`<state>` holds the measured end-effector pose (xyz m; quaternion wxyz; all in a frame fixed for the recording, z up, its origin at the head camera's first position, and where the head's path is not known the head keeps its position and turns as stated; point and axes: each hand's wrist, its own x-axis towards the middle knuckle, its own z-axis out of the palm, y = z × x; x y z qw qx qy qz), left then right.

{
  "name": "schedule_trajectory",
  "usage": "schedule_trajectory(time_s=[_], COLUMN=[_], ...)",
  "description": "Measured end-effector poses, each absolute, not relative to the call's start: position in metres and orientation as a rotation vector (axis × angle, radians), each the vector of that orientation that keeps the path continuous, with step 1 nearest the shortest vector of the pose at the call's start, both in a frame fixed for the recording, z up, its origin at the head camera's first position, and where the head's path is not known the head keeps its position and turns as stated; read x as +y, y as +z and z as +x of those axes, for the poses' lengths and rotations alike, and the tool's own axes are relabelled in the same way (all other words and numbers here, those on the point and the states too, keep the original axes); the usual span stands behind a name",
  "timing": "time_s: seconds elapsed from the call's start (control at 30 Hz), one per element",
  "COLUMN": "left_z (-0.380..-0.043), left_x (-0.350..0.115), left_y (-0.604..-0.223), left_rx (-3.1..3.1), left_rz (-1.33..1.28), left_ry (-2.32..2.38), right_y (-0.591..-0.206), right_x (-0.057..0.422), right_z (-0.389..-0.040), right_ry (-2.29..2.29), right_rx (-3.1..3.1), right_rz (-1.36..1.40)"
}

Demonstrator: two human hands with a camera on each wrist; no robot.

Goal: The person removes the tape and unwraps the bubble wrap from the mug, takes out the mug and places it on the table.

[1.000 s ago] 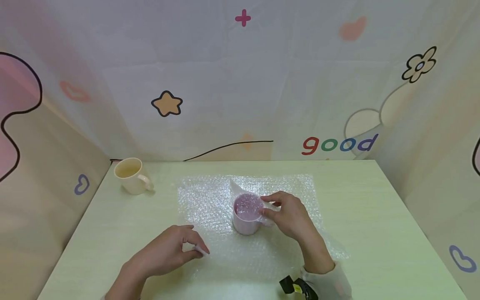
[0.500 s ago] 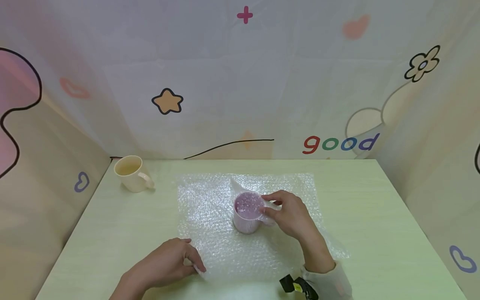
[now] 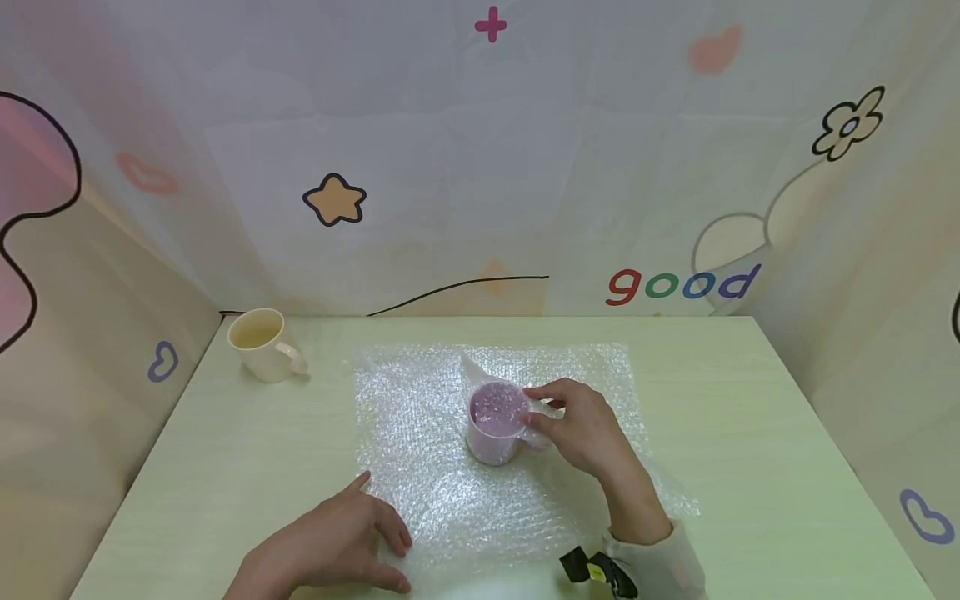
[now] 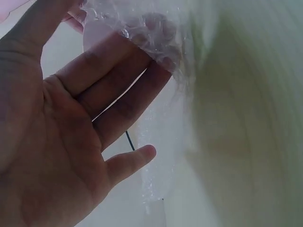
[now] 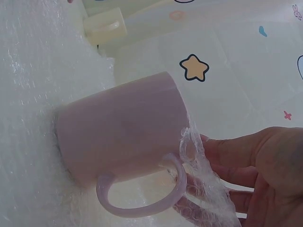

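A pale purple mug [image 5: 123, 130] stands upright on a sheet of bubble wrap [image 3: 420, 400] in the middle of the table. A smaller bubble wrap piece [image 3: 498, 408] covers its mouth, one corner sticking up behind. My right hand [image 3: 581, 425] pinches this piece at the rim on the handle side; in the right wrist view some fingers show through the film beside the mug handle [image 5: 142, 210]. My left hand [image 3: 337, 537] is at the sheet's near left corner, thumb and fingers apart. In the left wrist view its fingertips lie behind the edge of the film.
A cream mug [image 3: 262, 346] stands at the table's back left, handle to the right. Printed cloth [image 3: 450, 167] encloses the back and both sides of the table [image 3: 750, 433]. A black strap device [image 3: 600, 571] is on the right wrist.
My left hand has drawn the sheet's near left corner towards me and down, then spread its fingers and let go. The right hand and purple mug have stayed in place.
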<state>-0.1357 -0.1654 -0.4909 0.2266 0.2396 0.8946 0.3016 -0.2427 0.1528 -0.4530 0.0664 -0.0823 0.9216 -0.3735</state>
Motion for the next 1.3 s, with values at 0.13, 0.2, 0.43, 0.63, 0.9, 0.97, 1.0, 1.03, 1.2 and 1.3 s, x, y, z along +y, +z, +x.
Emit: schedule_trajectory(time_s=[0.13, 0.2, 0.43, 0.63, 0.9, 0.97, 1.0, 1.03, 1.2, 1.3], left_z=[-0.136, -0.136, -0.141, -0.144, -0.143, -0.143, -0.143, -0.143, -0.144, -0.144], left_x=[-0.162, -0.161, -0.154, -0.149, -0.141, -0.139, -0.138, -0.137, -0.137, -0.138], left_y=[-0.491, -0.492, -0.495, -0.501, -0.503, -0.504, -0.504, -0.504, -0.505, -0.505], left_rx=[2.481, 2.497, 2.538, 2.599, 2.591, 2.601, 2.607, 2.614, 2.619, 2.612], left_rz=[0.646, 0.655, 0.637, 0.665, 0.610, 0.604, 0.599, 0.598, 0.603, 0.611], left_ry=[0.842, 0.848, 0.839, 0.772, 0.812, 0.805, 0.797, 0.788, 0.771, 0.774], right_y=[-0.453, -0.453, -0.451, -0.451, -0.450, -0.450, -0.450, -0.450, -0.450, -0.450], right_x=[0.153, 0.153, 0.154, 0.154, 0.152, 0.152, 0.152, 0.152, 0.152, 0.152], right_z=[-0.243, -0.243, -0.243, -0.243, -0.241, -0.241, -0.241, -0.241, -0.242, -0.242], right_ry=[-1.125, -1.124, -1.116, -1.117, -1.125, -1.124, -1.124, -1.124, -1.128, -1.131], right_rx=[2.781, 2.782, 2.782, 2.777, 2.767, 2.768, 2.768, 2.769, 2.772, 2.772], right_rz=[-0.253, -0.256, -0.241, -0.232, -0.216, -0.218, -0.220, -0.221, -0.227, -0.225])
